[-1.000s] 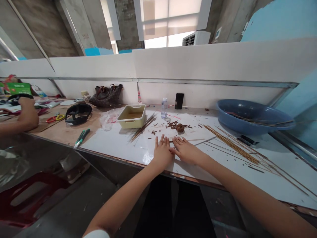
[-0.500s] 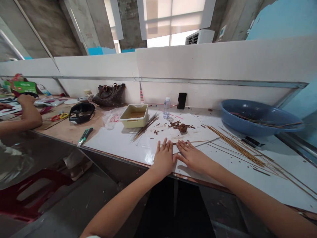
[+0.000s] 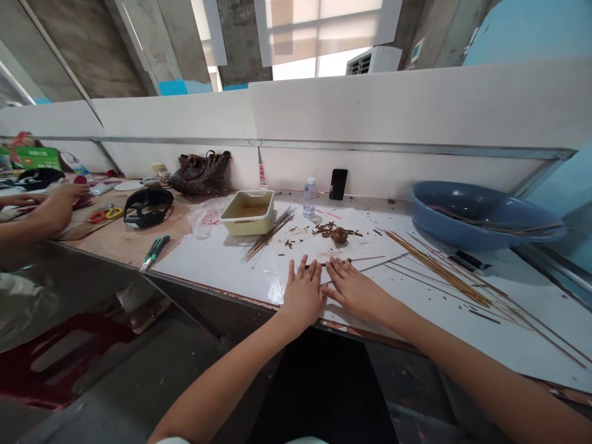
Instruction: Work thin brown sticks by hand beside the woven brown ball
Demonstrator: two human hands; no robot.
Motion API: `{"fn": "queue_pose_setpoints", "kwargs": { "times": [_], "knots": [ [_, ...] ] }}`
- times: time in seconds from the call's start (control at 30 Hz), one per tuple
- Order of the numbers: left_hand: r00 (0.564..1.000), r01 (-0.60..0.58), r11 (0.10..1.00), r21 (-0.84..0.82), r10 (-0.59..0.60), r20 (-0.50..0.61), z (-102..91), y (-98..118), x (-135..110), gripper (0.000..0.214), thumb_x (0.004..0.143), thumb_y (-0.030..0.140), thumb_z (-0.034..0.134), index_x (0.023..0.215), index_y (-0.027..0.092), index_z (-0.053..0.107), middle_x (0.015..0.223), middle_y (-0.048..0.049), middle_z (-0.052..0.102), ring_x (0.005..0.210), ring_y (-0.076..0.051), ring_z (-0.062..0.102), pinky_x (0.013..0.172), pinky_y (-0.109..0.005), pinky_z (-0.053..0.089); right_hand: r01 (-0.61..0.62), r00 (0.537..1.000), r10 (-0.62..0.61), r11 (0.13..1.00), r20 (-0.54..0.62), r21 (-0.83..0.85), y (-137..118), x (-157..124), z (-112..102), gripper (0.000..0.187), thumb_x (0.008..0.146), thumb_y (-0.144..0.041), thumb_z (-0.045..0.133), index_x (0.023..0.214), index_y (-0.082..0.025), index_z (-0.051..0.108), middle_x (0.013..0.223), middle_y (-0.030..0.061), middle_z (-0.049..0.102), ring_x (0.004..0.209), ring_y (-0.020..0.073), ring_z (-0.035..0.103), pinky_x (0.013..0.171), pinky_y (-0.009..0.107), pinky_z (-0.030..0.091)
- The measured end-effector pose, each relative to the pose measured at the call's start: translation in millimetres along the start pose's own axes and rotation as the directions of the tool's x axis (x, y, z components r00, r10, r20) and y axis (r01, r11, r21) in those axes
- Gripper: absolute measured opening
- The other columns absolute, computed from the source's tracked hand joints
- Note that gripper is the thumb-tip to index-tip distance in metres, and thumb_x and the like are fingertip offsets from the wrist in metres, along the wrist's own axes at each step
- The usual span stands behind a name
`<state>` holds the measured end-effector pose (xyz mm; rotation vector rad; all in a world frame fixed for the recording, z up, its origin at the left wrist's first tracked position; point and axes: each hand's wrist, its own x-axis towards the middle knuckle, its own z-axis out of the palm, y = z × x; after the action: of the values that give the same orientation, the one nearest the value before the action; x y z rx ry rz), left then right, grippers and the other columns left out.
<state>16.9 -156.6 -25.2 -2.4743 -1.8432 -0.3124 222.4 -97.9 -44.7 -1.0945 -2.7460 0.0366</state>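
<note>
My left hand (image 3: 301, 297) lies flat on the white work surface (image 3: 250, 280), fingers spread. Beside it my right hand (image 3: 356, 288) is also flat with the fingers stretched out, its thumb close to my left hand. Both sets of fingers press on a thin stick (image 3: 369, 258), whose bare end sticks out to the right. Dark brown material on the stick shows between and ahead of the fingertips; the rest is hidden under them. Just beyond my hands sit a brown lump of paste (image 3: 339, 235) and several small brown pieces (image 3: 324, 227).
A cream basin (image 3: 248, 225) stands beside a bundle of thin sticks (image 3: 272, 234). A water bottle (image 3: 309, 197) and phone (image 3: 338, 184) are behind. Rightward lie tan sticks (image 3: 439, 271) and a blue basin (image 3: 481, 231). Green-handled cutters (image 3: 156, 251) lie left; a co-worker's arm (image 3: 46, 213) reaches in.
Both hands stay flat on the stick, with little shift in the fingers. The whole view has shifted slightly. At the far left, the co-worker's hand has moved lower and farther right.
</note>
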Motion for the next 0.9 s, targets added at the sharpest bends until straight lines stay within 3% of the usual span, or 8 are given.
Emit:
{"fn": "queue_pose_setpoints", "kwargs": {
  "times": [0.1, 0.33, 0.43, 0.6, 0.7, 0.8, 0.9],
  "knots": [
    [1.0, 0.018, 1.0, -0.008, -0.018, 0.018, -3.1, 0, 0, 0.066, 0.112, 0.039, 0.039, 0.173, 0.015, 0.044, 0.178, -0.01, 0.044, 0.174, -0.034, 0.018, 0.141, -0.065, 0.01, 0.006, 1.0, -0.006, 1.0, 0.018, -0.014, 1, 0, -2, 0.087, 0.116, -0.067, 0.027, 0.175, -0.005, 0.036, 0.178, 0.0277, 0.036, 0.169, 0.0383, 0.029, 0.135, 0.063, 0.031],
    [0.989, 0.092, 0.996, 0.011, -0.093, 0.118, -14.4, -3, 41, 0.069, 0.11, 0.037, 0.042, 0.175, 0.013, 0.038, 0.181, -0.0125, 0.036, 0.175, -0.037, 0.012, 0.141, -0.067, 0.005, -0.069, 0.991, 0.078, 0.994, 0.105, -0.088, 6, 43, -18, 0.075, 0.118, -0.052, 0.032, 0.173, -0.002, 0.038, 0.175, 0.0293, 0.039, 0.167, 0.0387, 0.034, 0.135, 0.061, 0.032],
    [0.995, 0.064, 0.998, -0.005, -0.064, 0.071, -12.1, -2, 29, 0.067, 0.112, 0.037, 0.04, 0.175, 0.013, 0.039, 0.179, -0.0139, 0.04, 0.174, -0.038, 0.016, 0.14, -0.068, 0.008, -0.044, 0.997, 0.048, 0.997, 0.059, -0.068, 2, 28, -14, 0.074, 0.117, -0.052, 0.037, 0.175, -0.005, 0.034, 0.176, 0.028, 0.037, 0.168, 0.039, 0.033, 0.134, 0.063, 0.034],
    [0.998, 0.018, 0.999, -0.037, -0.02, -0.054, -2.7, 6, -11, 0.063, 0.115, 0.042, 0.039, 0.173, 0.018, 0.043, 0.176, -0.0113, 0.046, 0.173, -0.036, 0.023, 0.14, -0.068, 0.017, 0.043, 0.999, -0.043, 0.999, -0.012, -0.004, -12, -21, -6, 0.075, 0.116, -0.053, 0.043, 0.178, -0.012, 0.029, 0.178, 0.0269, 0.032, 0.169, 0.0412, 0.028, 0.131, 0.069, 0.038],
    [0.997, -0.007, 0.999, -0.046, 0.004, -0.075, -1.1, 8, -22, 0.061, 0.116, 0.042, 0.039, 0.172, 0.019, 0.046, 0.175, -0.0109, 0.048, 0.172, -0.036, 0.026, 0.14, -0.068, 0.02, 0.08, 0.996, -0.08, 0.997, -0.03, 0.006, -12, -34, -11, 0.074, 0.115, -0.05, 0.049, 0.179, -0.017, 0.029, 0.179, 0.0237, 0.035, 0.168, 0.0406, 0.031, 0.13, 0.069, 0.039],
    [0.998, -0.007, 0.998, -0.059, 0.004, -0.061, -5.2, 7, -22, 0.059, 0.115, 0.039, 0.039, 0.169, 0.018, 0.05, 0.174, -0.0108, 0.051, 0.172, -0.036, 0.024, 0.14, -0.068, 0.02, 0.118, 0.992, -0.117, 0.993, -0.034, 0.026, 8, -29, -27, 0.073, 0.113, -0.049, 0.054, 0.176, -0.017, 0.038, 0.175, 0.0222, 0.044, 0.164, 0.0416, 0.04, 0.131, 0.069, 0.038],
    [0.997, -0.01, 0.999, -0.045, 0.006, -0.074, -12.7, -1, -17, 0.057, 0.114, 0.035, 0.042, 0.168, 0.018, 0.052, 0.175, -0.0105, 0.05, 0.173, -0.036, 0.022, 0.14, -0.066, 0.02, 0.101, 0.994, -0.097, 0.99, -0.04, 0.1, 47, -12, -45, 0.067, 0.111, -0.05, 0.057, 0.169, -0.018, 0.052, 0.169, 0.0195, 0.055, 0.157, 0.0413, 0.052, 0.129, 0.066, 0.043]
  ]
}}
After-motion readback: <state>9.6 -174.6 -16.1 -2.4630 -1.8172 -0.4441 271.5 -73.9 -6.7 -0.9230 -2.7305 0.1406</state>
